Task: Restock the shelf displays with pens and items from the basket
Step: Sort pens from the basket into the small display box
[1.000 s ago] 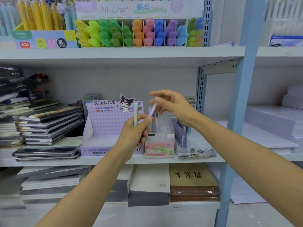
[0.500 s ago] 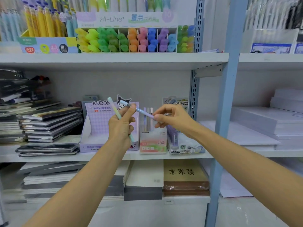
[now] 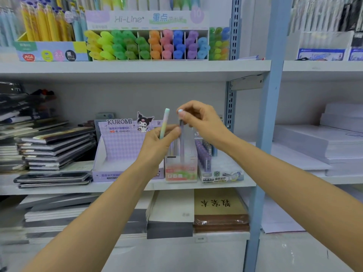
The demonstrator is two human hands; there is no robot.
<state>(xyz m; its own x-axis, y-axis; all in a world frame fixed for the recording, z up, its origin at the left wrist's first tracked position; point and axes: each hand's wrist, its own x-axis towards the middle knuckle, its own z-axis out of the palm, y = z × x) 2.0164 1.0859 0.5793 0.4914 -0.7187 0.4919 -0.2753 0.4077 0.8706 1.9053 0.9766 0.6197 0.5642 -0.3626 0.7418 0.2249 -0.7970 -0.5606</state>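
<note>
Insertion step: right hand (image 3: pixel 202 122) pinches purple pen (image 3: pixel 181 142) by its top, upright, tip at pink display box (image 3: pixel 180 172) on shelf (image 3: pixel 196 186); left hand (image 3: pixel 157 146) grips green pen (image 3: pixel 164 122) just beside. Hold it vertical, lower into a free slot, release once seated

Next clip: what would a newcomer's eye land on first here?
The two hands at the centre stand out. The left hand grips a mint-green pen upright, and the right hand pinches the top of a lilac pen over the pink display box on the middle shelf. Above them, a rainbow row of highlighters sits on the upper shelf.
</note>
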